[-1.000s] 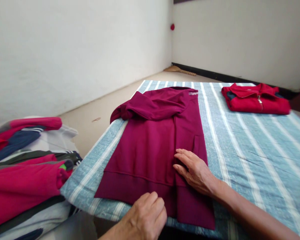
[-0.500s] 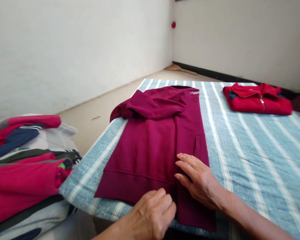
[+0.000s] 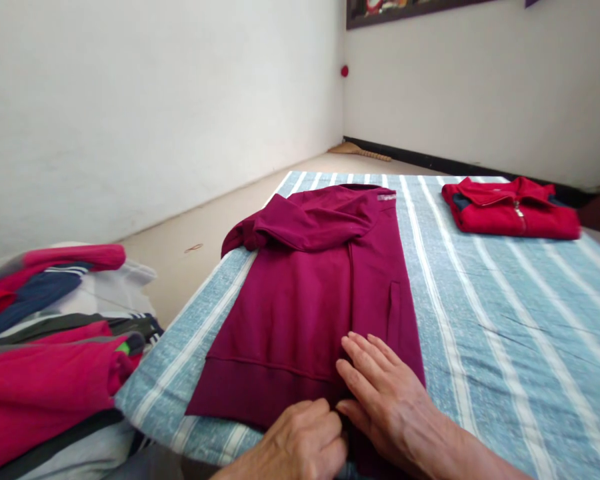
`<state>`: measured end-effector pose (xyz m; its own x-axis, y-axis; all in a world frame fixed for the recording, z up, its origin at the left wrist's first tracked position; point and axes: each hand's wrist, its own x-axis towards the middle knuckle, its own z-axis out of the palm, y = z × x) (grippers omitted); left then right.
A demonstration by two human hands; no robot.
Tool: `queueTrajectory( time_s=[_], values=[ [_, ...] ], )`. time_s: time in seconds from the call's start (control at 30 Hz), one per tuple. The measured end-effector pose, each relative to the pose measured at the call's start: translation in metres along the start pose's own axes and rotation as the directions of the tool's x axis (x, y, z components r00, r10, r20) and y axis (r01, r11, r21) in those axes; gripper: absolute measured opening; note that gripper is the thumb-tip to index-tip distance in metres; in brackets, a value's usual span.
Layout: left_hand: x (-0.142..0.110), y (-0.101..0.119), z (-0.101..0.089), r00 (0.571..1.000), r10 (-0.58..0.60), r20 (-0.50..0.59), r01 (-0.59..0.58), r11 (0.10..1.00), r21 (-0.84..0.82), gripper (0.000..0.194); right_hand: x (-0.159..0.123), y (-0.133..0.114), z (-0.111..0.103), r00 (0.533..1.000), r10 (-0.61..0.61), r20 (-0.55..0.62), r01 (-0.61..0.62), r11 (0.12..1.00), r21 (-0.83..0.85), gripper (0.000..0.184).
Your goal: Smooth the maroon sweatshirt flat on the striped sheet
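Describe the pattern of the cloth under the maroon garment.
The cloth is blue with white stripes, seen best in the head view, right of the garment.

Left hand [image 3: 305,437]: bottom centre of frame, fingers curled, knuckles uppermost. Right hand [image 3: 393,407]: immediately right, palm down, fingers extended toward upper left.

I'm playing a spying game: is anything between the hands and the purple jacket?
No, nothing visible is in the way. The right hand lies on the purple jacket, and the left hand is curled at its hem. The folded red jacket sits apart, farther back on the striped cloth.
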<state>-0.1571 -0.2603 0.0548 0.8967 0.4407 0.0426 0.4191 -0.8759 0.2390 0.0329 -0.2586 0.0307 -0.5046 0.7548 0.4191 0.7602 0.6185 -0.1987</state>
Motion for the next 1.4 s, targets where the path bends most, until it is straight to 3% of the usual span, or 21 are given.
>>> queueTrajectory(
  time_s=[0.17,0.33,0.53,0.63,0.7,0.77,0.83,0.9,1.03,1.17,1.4],
  values=[
    [0.002,-0.001,-0.009,0.996,-0.048,0.078,0.056,0.994,-0.097,0.013,-0.001,-0.005,0.011,0.994,0.034,0.102,-0.035,0.999,0.006,0.036],
    [0.001,-0.012,-0.006,0.998,-0.037,0.043,0.046,0.971,-0.233,0.013,0.002,-0.003,0.012,0.985,0.066,0.16,-0.07,0.997,0.024,0.04],
    [0.003,-0.017,-0.008,0.969,-0.219,-0.114,0.154,0.896,-0.416,0.02,0.005,-0.001,0.007,0.971,0.058,0.232,-0.075,0.995,0.064,0.048],
    [0.001,-0.024,-0.005,0.894,-0.287,-0.343,0.2,0.943,-0.268,0.016,0.006,-0.001,0.006,0.967,0.061,0.248,-0.082,0.994,0.076,0.051],
    [-0.002,-0.03,0.0,0.858,-0.252,-0.447,0.236,0.967,-0.092,0.019,0.006,-0.001,0.005,0.964,0.067,0.258,-0.09,0.993,0.076,0.053],
    [-0.008,-0.035,0.007,0.888,-0.222,-0.402,0.271,0.96,0.067,0.032,0.006,-0.002,0.006,0.962,0.072,0.263,-0.093,0.993,0.072,0.053],
    [-0.015,-0.039,0.013,0.926,-0.253,-0.28,0.309,0.935,0.176,0.047,0.005,-0.002,0.006,0.964,0.068,0.257,-0.088,0.994,0.068,0.053],
    [-0.022,-0.041,0.017,0.926,-0.32,-0.198,0.362,0.901,0.239,0.06,0.004,-0.002,0.007,0.968,0.06,0.245,-0.077,0.995,0.063,0.053],
    [-0.031,-0.046,0.016,0.883,-0.432,-0.185,0.469,0.837,0.281,0.074,0.002,-0.001,0.01,0.973,0.054,0.226,-0.068,0.996,0.054,0.052],
    [-0.035,-0.052,0.013,0.84,-0.524,-0.139,0.541,0.789,0.292,0.071,0.0,-0.001,0.012,0.971,0.065,0.231,-0.082,0.995,0.065,0.053],
    [-0.034,-0.053,-0.002,0.654,-0.756,0.033,0.712,0.629,0.312,0.066,0.002,0.001,0.014,0.951,0.078,0.298,-0.116,0.987,0.114,0.057]
  ],
)
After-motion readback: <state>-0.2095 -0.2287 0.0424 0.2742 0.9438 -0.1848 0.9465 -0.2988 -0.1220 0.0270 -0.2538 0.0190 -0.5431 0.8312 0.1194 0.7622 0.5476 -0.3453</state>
